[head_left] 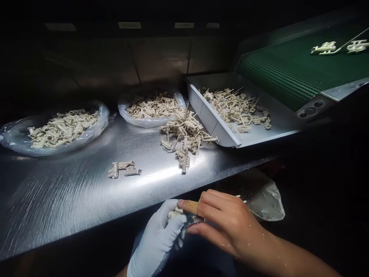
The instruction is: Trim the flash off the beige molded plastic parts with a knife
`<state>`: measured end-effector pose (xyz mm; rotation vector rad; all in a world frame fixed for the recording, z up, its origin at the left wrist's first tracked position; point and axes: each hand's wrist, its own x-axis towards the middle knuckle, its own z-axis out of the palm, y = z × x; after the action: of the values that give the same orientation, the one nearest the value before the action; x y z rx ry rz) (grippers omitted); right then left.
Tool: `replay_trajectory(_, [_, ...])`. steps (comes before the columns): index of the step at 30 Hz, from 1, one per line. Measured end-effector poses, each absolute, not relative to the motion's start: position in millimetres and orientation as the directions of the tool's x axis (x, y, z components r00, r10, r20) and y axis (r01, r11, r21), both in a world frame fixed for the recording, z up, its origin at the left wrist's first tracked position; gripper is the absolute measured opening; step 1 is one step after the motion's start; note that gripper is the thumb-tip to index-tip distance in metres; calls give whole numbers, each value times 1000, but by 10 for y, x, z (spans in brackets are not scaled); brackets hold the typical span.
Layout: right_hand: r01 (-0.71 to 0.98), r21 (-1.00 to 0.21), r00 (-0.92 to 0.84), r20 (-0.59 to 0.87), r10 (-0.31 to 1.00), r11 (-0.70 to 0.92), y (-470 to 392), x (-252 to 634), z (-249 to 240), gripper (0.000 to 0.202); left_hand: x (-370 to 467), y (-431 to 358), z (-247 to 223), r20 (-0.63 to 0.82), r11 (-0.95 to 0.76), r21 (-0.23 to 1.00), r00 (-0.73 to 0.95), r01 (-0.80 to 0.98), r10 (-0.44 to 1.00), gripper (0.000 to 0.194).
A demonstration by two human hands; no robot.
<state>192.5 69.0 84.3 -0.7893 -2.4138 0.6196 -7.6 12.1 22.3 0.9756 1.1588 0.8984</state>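
My left hand, in a white glove, is closed around a small beige moulded plastic part in front of the table edge. My right hand is bare, with tan tape round one finger. That taped finger's tip presses at the top of the same part, and the thumb is bent in below it. Something greyish shows between finger and thumb, too small and blurred to name. On the table, a loose heap of beige parts on sprues lies beyond my hands. A few separate parts lie to its left.
Two clear plastic bags of beige parts sit on the metal table. At right, a grey tray holds more sprued parts below a green conveyor belt carrying pieces. A plastic bag hangs below the table edge.
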Motion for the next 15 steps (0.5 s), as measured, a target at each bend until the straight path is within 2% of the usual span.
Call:
replay_trajectory(3, [429, -509, -687, 353, 636, 746, 691, 1911, 846, 40, -110, 102, 207, -214, 221, 975, 168, -20, 962, 20])
replay_trajectory(6, [540, -325, -628, 458, 629, 776, 689, 1888, 872, 31, -147, 78, 204, -23, 6, 991, 125, 134, 992, 19])
replay_trajectory(9, [606, -150, -624, 519, 584, 781, 670, 1850, 941, 21, -160, 76, 205, 140, -165, 948, 110, 272, 984, 18])
replay_trajectory(15, [614, 91, -707, 505, 495, 784, 592, 1758, 1115, 29, -120, 125, 204, 292, -293, 793, 89, 535, 952, 16])
